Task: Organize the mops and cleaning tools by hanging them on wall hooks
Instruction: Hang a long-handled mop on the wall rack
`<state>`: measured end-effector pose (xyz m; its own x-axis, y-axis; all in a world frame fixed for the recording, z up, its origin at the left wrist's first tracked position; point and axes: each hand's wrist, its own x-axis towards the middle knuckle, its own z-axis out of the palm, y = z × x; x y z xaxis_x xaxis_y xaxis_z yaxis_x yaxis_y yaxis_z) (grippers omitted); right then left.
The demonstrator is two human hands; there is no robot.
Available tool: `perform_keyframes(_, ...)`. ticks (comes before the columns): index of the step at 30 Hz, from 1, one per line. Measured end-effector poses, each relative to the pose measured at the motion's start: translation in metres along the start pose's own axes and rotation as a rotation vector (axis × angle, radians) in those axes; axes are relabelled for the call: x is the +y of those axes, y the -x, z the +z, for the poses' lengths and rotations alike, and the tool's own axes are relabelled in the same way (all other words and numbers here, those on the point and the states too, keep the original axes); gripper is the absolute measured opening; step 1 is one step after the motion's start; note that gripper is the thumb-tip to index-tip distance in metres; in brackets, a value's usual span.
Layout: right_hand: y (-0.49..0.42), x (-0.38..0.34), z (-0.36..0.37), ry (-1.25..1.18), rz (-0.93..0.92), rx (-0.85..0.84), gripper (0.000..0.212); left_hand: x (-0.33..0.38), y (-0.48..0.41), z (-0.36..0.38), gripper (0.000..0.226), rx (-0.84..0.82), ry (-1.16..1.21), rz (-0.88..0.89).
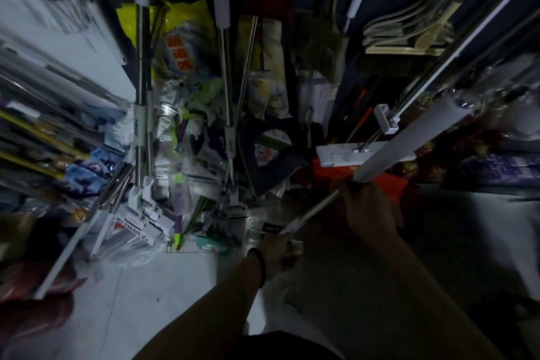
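Both hands hold one mop slanted over the floor clutter: the right hand has its fingers wrapped round the pole below the white sleeve. The left hand curls round the lower end (dim, fingers unclear). Two grips likely steady the long pole for lifting to a hook.

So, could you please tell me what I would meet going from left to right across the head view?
From the left: leaning white pole → steel mop handle → second mop handle → cream hangers.
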<state>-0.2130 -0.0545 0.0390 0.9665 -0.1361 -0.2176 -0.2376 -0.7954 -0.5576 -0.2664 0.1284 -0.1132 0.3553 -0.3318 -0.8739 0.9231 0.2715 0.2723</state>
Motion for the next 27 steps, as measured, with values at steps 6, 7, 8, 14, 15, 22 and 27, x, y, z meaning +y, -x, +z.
perform_keyframes(6,0.024,-0.008,-0.033,-0.198,0.055,0.042,0.023,-0.016,0.014,0.022,0.044,-0.061,0.536,-0.044)
perform_keyframes(7,0.028,-0.007,-0.038,-0.241,0.068,0.041,0.023,-0.02,0.01,0.024,0.043,-0.063,0.565,-0.017)
perform_keyframes(8,0.031,-0.008,-0.042,-0.268,0.073,0.051,0.023,-0.024,0.007,0.024,0.04,-0.046,0.596,0.01)
perform_keyframes(14,0.039,0.004,-0.056,-0.329,0.102,0.086,0.022,-0.035,-0.011,0.013,0.025,-0.041,0.706,0.102)
perform_keyframes(15,0.037,0.01,-0.057,-0.346,0.132,0.039,0.025,-0.035,-0.011,0.014,0.025,-0.035,0.736,0.111)
perform_keyframes(22,0.042,0.018,-0.024,0.195,-0.062,-0.459,0.038,-0.019,-0.01,0.046,0.027,-0.04,0.695,0.191)
perform_keyframes(27,0.027,0.004,0.004,0.56,-0.464,-0.282,0.035,-0.015,0.003,0.067,0.039,-0.074,0.517,0.269)
